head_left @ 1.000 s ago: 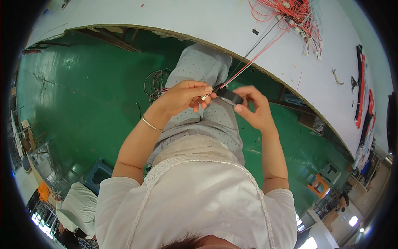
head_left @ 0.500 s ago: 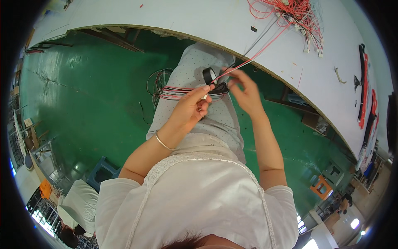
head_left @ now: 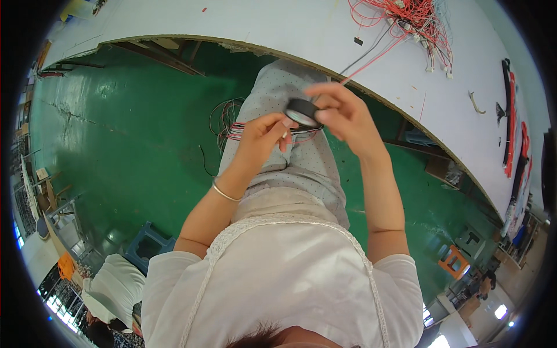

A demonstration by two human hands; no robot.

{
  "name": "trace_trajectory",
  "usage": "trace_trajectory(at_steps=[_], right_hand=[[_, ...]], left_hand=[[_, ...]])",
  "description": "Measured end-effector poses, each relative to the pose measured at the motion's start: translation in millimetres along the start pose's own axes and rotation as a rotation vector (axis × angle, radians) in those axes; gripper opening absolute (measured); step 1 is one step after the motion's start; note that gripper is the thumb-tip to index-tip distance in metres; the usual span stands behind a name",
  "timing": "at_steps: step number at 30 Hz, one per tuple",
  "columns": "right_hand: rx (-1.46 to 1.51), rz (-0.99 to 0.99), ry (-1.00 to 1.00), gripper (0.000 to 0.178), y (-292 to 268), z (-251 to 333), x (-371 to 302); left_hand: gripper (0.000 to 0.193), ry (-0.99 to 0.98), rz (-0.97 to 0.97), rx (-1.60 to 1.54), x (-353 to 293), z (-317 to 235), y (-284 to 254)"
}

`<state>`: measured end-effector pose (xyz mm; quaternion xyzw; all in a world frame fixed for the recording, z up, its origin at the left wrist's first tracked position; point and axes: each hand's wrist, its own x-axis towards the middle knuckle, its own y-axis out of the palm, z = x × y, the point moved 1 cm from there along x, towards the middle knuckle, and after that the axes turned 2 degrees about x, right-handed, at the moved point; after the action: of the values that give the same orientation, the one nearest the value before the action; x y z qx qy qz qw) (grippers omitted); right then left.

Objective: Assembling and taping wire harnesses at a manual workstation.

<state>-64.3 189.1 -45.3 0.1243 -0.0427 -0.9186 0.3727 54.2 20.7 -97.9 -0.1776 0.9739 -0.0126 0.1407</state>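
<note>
A roll of black tape [head_left: 303, 106] is tilted between my hands, above my lap. My right hand [head_left: 351, 119] has its thumb and fingers at the roll's right side, gripping it. My left hand [head_left: 261, 139] is closed in a pinch at the roll's lower left, on thin wires with a small pale piece at the fingertips; the exact grip is partly hidden. A bundle of red, black and white wires [head_left: 237, 131] lies across my thighs, its loops hanging off to the left. Red and dark wires [head_left: 371, 62] run from behind my right hand up onto the table.
The white table [head_left: 278, 26] curves around in front, its rough edge close to my right hand. On it lie a tangle of red wires with white connectors [head_left: 406, 23], a small black piece [head_left: 358, 41] and red-black strips [head_left: 510, 122]. Stools stand behind; a person sits at lower left.
My right hand has taken hold of the tape roll, which now lies tilted between both hands. My left hand has shifted slightly and stays pinched. The wires toward the table have moved a little.
</note>
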Motion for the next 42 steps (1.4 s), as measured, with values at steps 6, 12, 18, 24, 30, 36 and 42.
trace_trajectory(at_steps=[6, 12, 18, 24, 30, 36, 42], right_hand=[[-0.476, -0.095, -0.151, 0.022, -38, -50, -27], [-0.470, -0.122, -0.035, 0.032, 21, -23, -33], [-0.503, -0.146, -0.011, 0.041, 23, -41, -26], [-0.079, -0.266, -0.039, 0.027, 5, -61, -11], [0.054, -0.381, 0.051, 0.026, 11, -50, -9], [0.092, -0.479, 0.014, 0.028, 22, -51, -8], [0.184, -0.499, -0.017, 0.030, 27, -56, -9]], left_hand=[[0.018, -0.603, 0.581, -0.773, 9, 7, -11], [0.015, -0.433, 0.611, -0.282, 5, -11, 1], [0.012, 0.478, 0.169, 0.588, 4, -15, 21], [0.011, 0.469, 0.193, 0.798, -1, -4, 18], [0.028, 0.453, 0.246, 0.629, -2, -14, 7], [0.029, 0.481, 0.163, 0.669, 3, -10, 5], [0.031, 0.745, -0.003, 0.776, 6, -9, 4]])
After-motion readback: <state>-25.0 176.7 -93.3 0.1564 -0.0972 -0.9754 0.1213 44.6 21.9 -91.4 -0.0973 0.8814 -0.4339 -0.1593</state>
